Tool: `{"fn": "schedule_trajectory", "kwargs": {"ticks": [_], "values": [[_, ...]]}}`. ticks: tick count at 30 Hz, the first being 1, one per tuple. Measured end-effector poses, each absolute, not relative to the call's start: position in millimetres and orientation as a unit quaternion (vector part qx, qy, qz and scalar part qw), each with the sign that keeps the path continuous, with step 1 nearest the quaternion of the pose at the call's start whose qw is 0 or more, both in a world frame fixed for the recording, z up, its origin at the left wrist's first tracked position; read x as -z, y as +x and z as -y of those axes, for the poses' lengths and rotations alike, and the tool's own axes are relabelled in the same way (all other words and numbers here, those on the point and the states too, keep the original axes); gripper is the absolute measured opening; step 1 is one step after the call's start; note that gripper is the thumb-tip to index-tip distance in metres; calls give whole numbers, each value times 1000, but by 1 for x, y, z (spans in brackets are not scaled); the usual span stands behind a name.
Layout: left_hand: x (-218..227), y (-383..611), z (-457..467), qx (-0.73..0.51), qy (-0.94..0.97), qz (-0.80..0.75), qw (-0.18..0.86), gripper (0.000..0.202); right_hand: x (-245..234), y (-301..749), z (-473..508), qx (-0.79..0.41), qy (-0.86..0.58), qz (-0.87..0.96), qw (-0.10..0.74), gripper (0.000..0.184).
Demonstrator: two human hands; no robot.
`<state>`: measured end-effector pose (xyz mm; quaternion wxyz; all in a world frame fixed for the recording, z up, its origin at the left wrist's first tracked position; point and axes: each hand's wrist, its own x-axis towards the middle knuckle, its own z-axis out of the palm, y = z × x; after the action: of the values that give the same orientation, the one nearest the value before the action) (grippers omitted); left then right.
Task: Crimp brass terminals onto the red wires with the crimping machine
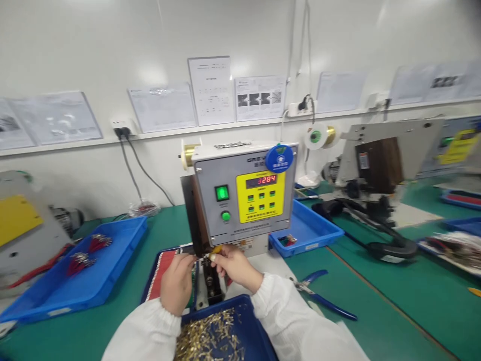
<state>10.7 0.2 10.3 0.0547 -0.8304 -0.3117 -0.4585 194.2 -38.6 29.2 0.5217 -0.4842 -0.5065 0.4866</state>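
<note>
Both hands meet at the front of a grey crimping-type bench machine (244,193), under its control panel with a lit 3284 display. My left hand (177,282) is closed, thumb and finger pinched at the machine's working point; what lies in the pinch is too small to name. From the other side my right hand (237,266) is also pinched, with something yellow at its fingertips, perhaps finger covers. Directly below the hands stands a dark blue tray (259,328) holding many small brass-coloured terminals (210,336). Behind my left hand lies a tray of red wires (161,273) with pale ends.
Blue-handled pliers (326,296) lie on the green table right of my forearm. A blue tray (120,265) with red wire bundles is at left, another blue tray (315,225) behind right. Similar machines (379,165) flank both sides; a black strapped object (391,245) lies right.
</note>
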Motion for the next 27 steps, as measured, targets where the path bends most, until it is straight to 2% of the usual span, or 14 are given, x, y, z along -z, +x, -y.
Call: {"fn": "schedule_trajectory", "kwargs": {"ticks": [7, 27], "values": [[-11, 10, 6, 449, -832, 324, 29, 20, -26, 196, 41, -500, -458, 515, 525, 22], [-10, 11, 4, 423, -840, 335, 60, 22, -27, 194, 40, -489, -468, 516, 526, 20]]}}
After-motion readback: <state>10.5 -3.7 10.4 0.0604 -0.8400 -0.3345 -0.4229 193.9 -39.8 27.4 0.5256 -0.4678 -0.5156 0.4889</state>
